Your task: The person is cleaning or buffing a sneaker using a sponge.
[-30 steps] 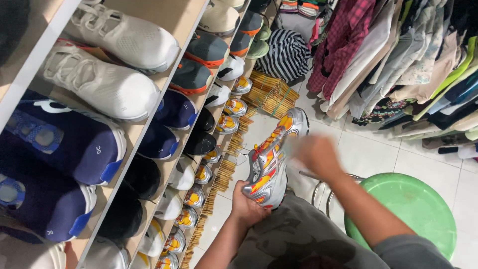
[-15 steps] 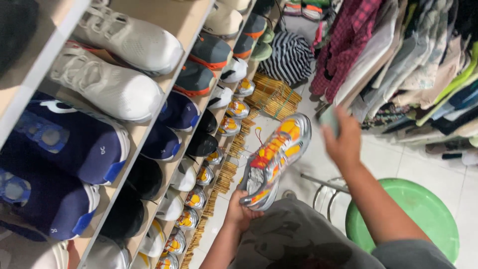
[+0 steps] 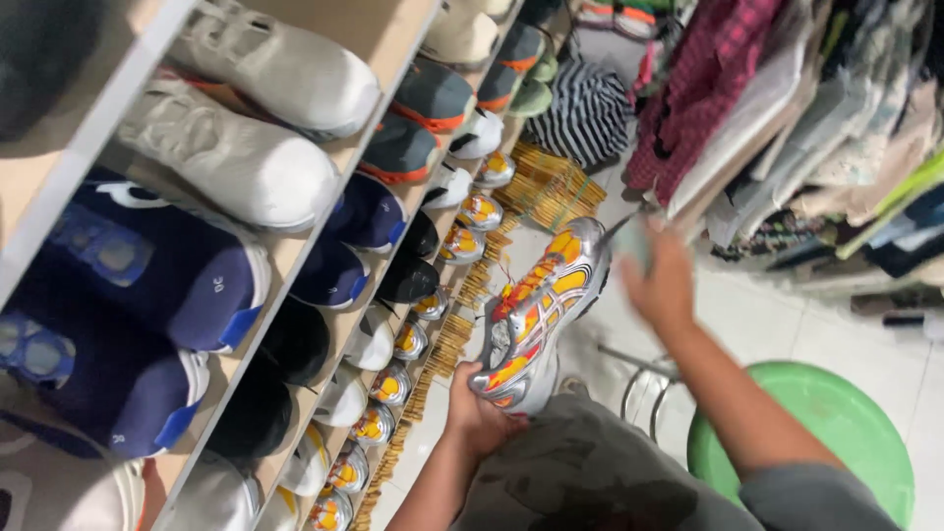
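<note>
Item: sneaker [image 3: 536, 313], silver with orange and yellow panels. Location: in the air in front of you, beside the shelves [image 3: 295, 251], toe pointing away, heel end gripped in your left hand [image 3: 479, 418].

Your right hand [image 3: 657, 280]: raised just right of the toe, blurred, fingers around a small pale cloth [image 3: 629, 239]; the exact grip is unclear.

Surroundings: rows of white, navy and dark shoes on the shelves; green stool [image 3: 816, 442] at lower right; hanging clothes [image 3: 787, 118] at upper right.

sneaker [image 3: 536, 315] | silver, orange-yellow panels | held aloft, toe up-right
</note>
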